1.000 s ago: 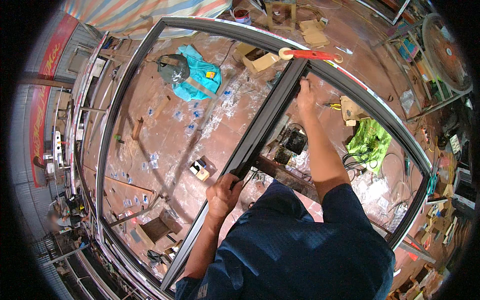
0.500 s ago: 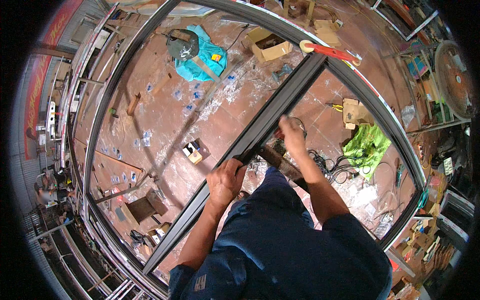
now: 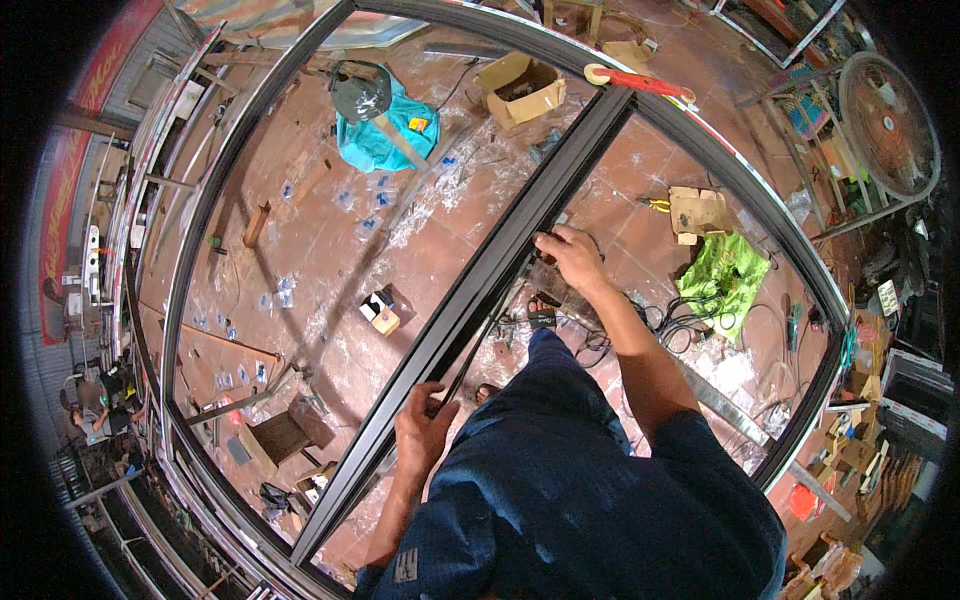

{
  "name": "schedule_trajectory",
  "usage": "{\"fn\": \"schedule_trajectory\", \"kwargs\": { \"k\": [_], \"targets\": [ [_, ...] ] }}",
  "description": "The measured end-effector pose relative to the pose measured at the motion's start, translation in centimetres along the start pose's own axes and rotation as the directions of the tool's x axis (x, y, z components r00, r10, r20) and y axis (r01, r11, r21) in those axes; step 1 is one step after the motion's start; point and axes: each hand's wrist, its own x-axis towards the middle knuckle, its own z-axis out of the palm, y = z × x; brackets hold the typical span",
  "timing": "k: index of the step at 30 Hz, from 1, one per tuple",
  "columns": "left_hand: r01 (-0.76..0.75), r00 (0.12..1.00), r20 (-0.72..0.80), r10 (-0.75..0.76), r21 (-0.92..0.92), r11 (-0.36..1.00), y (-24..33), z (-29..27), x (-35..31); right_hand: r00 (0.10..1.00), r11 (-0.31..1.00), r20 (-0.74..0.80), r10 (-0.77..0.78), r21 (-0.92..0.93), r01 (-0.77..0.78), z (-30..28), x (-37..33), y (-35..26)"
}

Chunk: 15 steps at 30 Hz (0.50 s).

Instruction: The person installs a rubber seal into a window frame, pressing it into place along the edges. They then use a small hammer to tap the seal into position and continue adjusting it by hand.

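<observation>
Head view: touching right edge of dark bar with narrowly bent right hand; curling left hand lower, beside black strip; cannot tell if gripping with either.

A corrugated wall stands left of the reddish tiled floor.

My left hand, half curled, sits at seven o'clock, left forearm aimed toward one, and my right hand, also curled, at two, right forearm aimed toward eleven.
</observation>
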Motion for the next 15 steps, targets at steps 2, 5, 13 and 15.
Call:
{"fn": "schedule_trajectory", "kwargs": {
  "k": [2,5,13,15],
  "targets": [
    [-0.018,0.997,-0.075,0.018,0.006,1.0,-1.6,-0.6,-1.7,0.999,0.999,-0.023,0.033,0.035,-0.033,0.1,-0.1,-0.1],
    [-0.141,0.978,-0.14,0.153,0.093,0.986,-2.8,-1.2,-2.9,0.981,0.984,-0.19,-0.033,-0.176,-0.001,0.7,-0.7,0.3],
    [-0.25,0.963,-0.088,0.256,0.07,0.966,-3.3,-1.6,-1.3,0.929,0.88,-0.222,0.294,0.443,-0.172,8.4,-10.9,-1.2],
    [-0.13,0.991,-0.003,0.13,-0.011,0.991,-5.1,-2.0,-0.8,0.923,0.799,-0.2,0.329,0.58,-0.159,10.1,-11.2,-1.7]
  ]
}}
